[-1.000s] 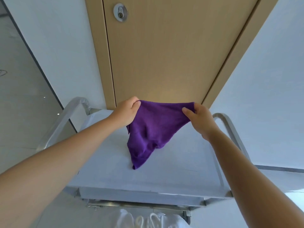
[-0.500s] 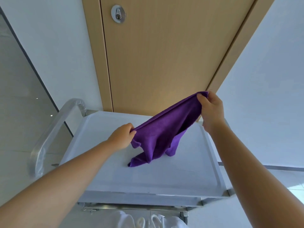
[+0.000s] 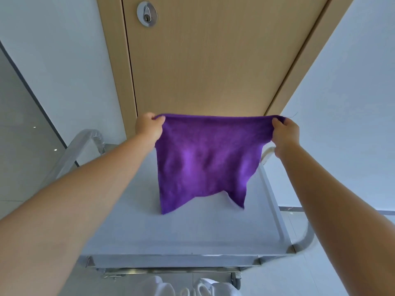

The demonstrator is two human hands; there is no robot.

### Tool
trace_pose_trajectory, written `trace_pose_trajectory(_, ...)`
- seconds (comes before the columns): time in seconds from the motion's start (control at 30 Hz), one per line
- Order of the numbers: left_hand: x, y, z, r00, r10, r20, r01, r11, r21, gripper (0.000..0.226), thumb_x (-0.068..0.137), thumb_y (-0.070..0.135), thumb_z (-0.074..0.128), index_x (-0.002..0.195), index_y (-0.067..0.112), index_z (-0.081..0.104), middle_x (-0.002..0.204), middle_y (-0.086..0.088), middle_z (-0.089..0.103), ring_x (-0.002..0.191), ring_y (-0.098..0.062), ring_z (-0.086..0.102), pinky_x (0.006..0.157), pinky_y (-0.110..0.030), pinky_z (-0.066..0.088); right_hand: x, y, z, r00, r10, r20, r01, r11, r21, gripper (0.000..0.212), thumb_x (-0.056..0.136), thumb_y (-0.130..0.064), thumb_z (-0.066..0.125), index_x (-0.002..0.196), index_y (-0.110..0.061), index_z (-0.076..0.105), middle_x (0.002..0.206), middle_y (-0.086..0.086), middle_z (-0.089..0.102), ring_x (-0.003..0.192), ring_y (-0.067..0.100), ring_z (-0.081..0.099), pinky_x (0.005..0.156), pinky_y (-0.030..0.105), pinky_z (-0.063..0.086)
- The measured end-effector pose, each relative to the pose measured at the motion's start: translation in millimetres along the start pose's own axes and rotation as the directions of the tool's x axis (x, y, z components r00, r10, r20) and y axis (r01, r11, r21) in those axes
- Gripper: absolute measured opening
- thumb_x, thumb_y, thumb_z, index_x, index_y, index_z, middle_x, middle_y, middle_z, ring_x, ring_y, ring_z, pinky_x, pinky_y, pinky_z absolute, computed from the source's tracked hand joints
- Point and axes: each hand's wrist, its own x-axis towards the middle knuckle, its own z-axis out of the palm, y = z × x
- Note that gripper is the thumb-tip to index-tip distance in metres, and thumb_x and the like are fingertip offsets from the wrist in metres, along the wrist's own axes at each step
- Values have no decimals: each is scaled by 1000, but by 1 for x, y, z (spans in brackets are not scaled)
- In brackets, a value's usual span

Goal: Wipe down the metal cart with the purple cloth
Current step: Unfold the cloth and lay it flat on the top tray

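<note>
— Where's the purple cloth now?

— Up in the air above the cart, spread out flat like a curtain. Its top edge is pulled tight; the bottom edge hangs loose, just over the cart's top shelf. I can't tell whether it touches.

— Who's got it?

— Both hands. The left hand pinches the top left corner, the right hand pinches the top right corner, fingers curled around the fabric.

— And the cart itself?

— It stands right in front of a wooden door. A curved handle rises at the cart's left end, another at its right. Beyond the cart, high on the door, there's a round metal lock. Something white lies under the cart's top shelf, at the near edge.
</note>
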Motion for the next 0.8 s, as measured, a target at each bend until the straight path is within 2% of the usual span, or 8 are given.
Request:
trace_pose_trajectory(0.1,11,33,-8,988,123,-98,-140,970,-200,16,86,18,63,98,7,64,80,2,57,77,-14,52,73,-26,42,3,-11,-9,999,47,-1,-45,966,254,17,95,-12,46,86,-19,59,81,-5,56,82,12,51,80,28,45)
trace_pose_trajectory(0.23,-12,52,-36,900,403,-167,-426,894,-140,2,86,16,60,88,17,61,72,15,55,65,4,50,66,-12,41,-9,0,-23,992,105,70,-126,864,487,17,93,-11,47,88,-19,60,99,2,61,94,15,59,90,29,50)
trace_pose_trajectory(0.3,-30,37,-46,901,411,-135,-428,894,-133,4,88,14,59,88,17,61,74,15,57,63,9,51,65,-7,40,-22,20,-28,988,120,97,-152,870,470,16,93,-9,47,85,-16,59,93,4,58,90,17,58,89,29,49)
trace_pose_trajectory(0.43,-71,-40,-50,982,188,-18,-189,975,-120,7,90,11,57,87,15,62,74,10,58,61,9,51,65,-11,40,-63,85,-31,974,178,139,-208,948,240,19,92,-4,47,78,-11,58,78,4,53,82,19,49,76,27,40)
trace_pose_trajectory(0.53,-98,-108,-55,985,-62,162,55,997,51,9,89,9,58,82,10,63,76,-1,60,69,-8,52,64,-19,39,-100,128,-29,955,232,184,-225,973,-61,25,90,-2,50,69,-12,58,67,4,52,70,20,45,65,27,35)
trace_pose_trajectory(0.63,-110,-157,-69,831,-357,428,206,910,360,16,87,8,58,71,11,62,76,-5,58,71,-17,48,61,-22,35,-128,158,-27,928,262,264,-208,955,-213,27,89,3,50,69,-10,62,64,7,56,63,18,48,56,20,38)
trace_pose_trajectory(0.7,-110,-170,-79,715,-497,491,247,837,488,13,87,10,59,74,11,63,78,-4,58,72,-15,48,63,-24,35,-136,171,-25,914,286,290,-210,941,-266,24,88,5,50,70,-4,64,63,10,57,62,21,47,49,13,36)
trace_pose_trajectory(0.8,-100,-175,-82,678,-533,507,228,807,544,10,88,13,58,86,7,65,83,-4,60,76,-15,50,67,-24,37,-135,181,-20,903,316,291,-221,923,-316,19,88,3,50,75,3,63,64,12,55,63,22,45,51,21,36)
